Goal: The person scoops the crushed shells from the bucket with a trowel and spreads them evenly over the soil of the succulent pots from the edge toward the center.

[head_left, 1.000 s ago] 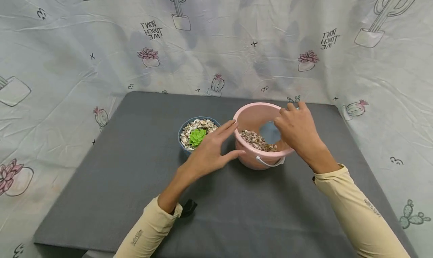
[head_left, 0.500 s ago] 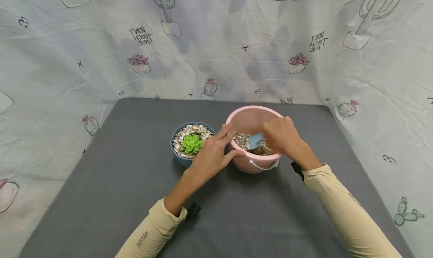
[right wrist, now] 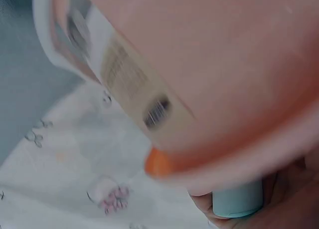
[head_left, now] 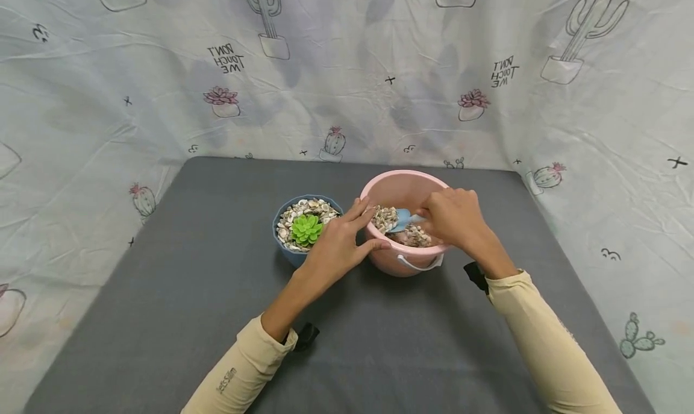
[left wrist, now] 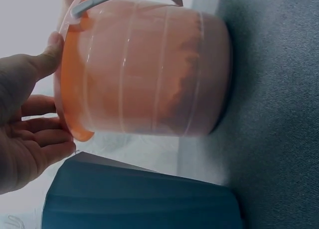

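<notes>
In the head view, my right hand (head_left: 454, 217) grips a light-blue hand shovel (head_left: 401, 220) inside a pink bucket (head_left: 398, 263). The shovel's blade carries small stones (head_left: 384, 219); more stones (head_left: 416, 235) lie below it in the bucket. Its handle end (right wrist: 238, 198) shows in the right wrist view, partly behind the blurred bucket rim. My left hand (head_left: 337, 242) rests against the bucket's left rim, thumb at the near side and fingers extended along it. Left of the bucket stands a blue pot (head_left: 293, 256) with a green succulent (head_left: 306, 229) amid pale stones, partly hidden by that hand.
A white bucket handle (head_left: 420, 266) hangs at the front of the bucket. Everything stands on a grey-covered table (head_left: 217, 293). Behind and beside it hangs a cactus-print cloth (head_left: 347, 88). In the left wrist view, the blue pot (left wrist: 139, 196) sits close to the bucket.
My right hand has moved down and left, taking the shovel through the stones; its blade now carries some. My left thumb and fingers have settled on the rim. The head view has shifted slightly.
</notes>
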Motion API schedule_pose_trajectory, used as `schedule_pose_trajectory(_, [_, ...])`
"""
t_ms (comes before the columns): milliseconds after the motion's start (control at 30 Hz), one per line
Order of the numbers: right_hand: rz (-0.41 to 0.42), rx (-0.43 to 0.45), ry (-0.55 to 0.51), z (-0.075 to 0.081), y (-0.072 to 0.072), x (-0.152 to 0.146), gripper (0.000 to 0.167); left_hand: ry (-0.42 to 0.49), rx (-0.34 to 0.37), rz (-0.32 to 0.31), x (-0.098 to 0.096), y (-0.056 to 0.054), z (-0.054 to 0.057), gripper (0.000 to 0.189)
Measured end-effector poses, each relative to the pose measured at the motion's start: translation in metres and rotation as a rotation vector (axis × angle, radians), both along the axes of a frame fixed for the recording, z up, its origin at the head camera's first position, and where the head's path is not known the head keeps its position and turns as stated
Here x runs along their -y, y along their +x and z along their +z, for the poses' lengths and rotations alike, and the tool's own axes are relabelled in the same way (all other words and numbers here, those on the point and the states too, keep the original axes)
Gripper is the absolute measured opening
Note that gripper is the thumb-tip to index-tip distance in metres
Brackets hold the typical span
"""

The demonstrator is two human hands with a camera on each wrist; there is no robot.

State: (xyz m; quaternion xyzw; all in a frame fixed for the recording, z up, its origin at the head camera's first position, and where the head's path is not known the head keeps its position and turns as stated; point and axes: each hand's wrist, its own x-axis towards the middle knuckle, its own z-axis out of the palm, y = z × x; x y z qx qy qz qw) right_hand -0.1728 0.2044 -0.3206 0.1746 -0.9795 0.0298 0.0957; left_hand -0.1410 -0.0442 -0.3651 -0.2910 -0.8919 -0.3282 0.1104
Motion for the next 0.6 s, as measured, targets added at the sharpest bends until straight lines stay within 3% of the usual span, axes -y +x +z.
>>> schedule_pose_trajectory(300, [-0.097,-0.058,-0.086,0.026,0.016,-0.014,0.022,0.035,0.016,0.003,0.004,0.0,-0.005,0.071])
schedule_pose_trajectory(600, [-0.118,-0.121,-0.139,0.033,0.027,-0.032,0.012,0.044,0.03,-0.018,0.004,-0.004,-0.006,0.073])
